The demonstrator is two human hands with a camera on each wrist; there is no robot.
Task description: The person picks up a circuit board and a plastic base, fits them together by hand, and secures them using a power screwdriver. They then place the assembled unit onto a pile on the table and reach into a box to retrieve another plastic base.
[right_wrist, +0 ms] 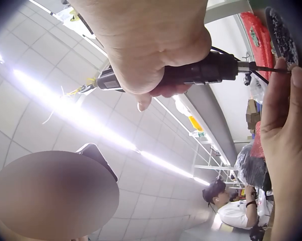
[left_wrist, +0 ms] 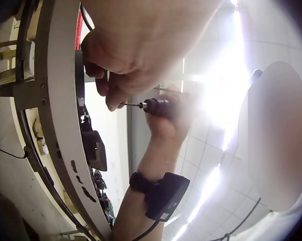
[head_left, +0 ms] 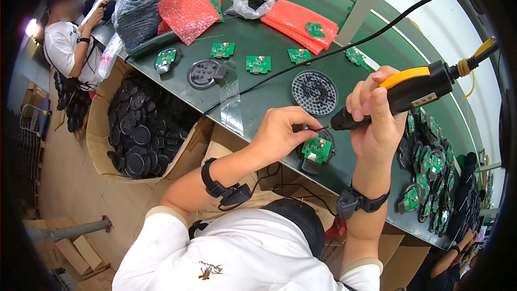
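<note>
My right hand [head_left: 377, 113] grips a black and yellow electric screwdriver [head_left: 414, 89], its thin bit pointing left. At the bit's tip, the thumb and fingers of my left hand [head_left: 283, 132] pinch a small dark piece; I cannot tell its kind. Both wrist views show the screwdriver bit [right_wrist: 271, 69] reaching the left fingertips. Just below the hands, a green circuit board [head_left: 316, 150] sits on a round black plastic housing [head_left: 311, 167] on the table. Behind them stands a round dish [head_left: 314, 92] of small black pieces.
Several loose circuit boards [head_left: 258, 64] lie across the green table [head_left: 247, 113]. Assembled units [head_left: 431, 167] are heaped at right. A carton [head_left: 97, 134] of black housings stands at left. The screwdriver's cable [head_left: 366, 37] crosses the table. Another person [head_left: 70, 43] is at far left.
</note>
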